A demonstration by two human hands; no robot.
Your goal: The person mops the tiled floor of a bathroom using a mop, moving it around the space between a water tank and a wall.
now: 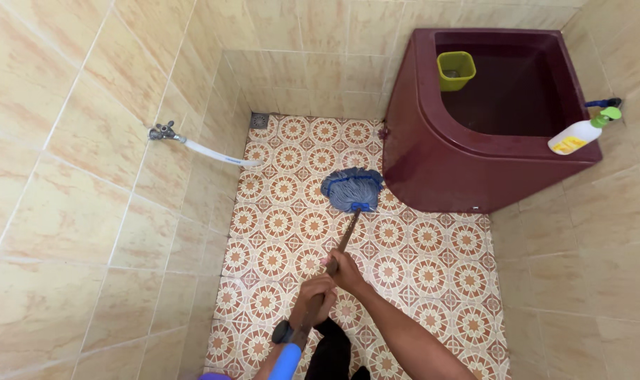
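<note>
Head view: mop (350, 191) handle lengthwise, head away.

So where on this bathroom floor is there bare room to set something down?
Bare tile lies between the mop head and the left wall under the hose, and right of the handle toward the right wall. It is crowded where the mop head meets the maroon tub.

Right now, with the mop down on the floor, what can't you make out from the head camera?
- Mop handle: its top end runs off the bottom edge.
- Left hand: its palm side is hidden behind the handle.
- Right hand: its fingers wrap out of sight around the handle.
- Tub: its inside is too dark to tell any water level.
</note>
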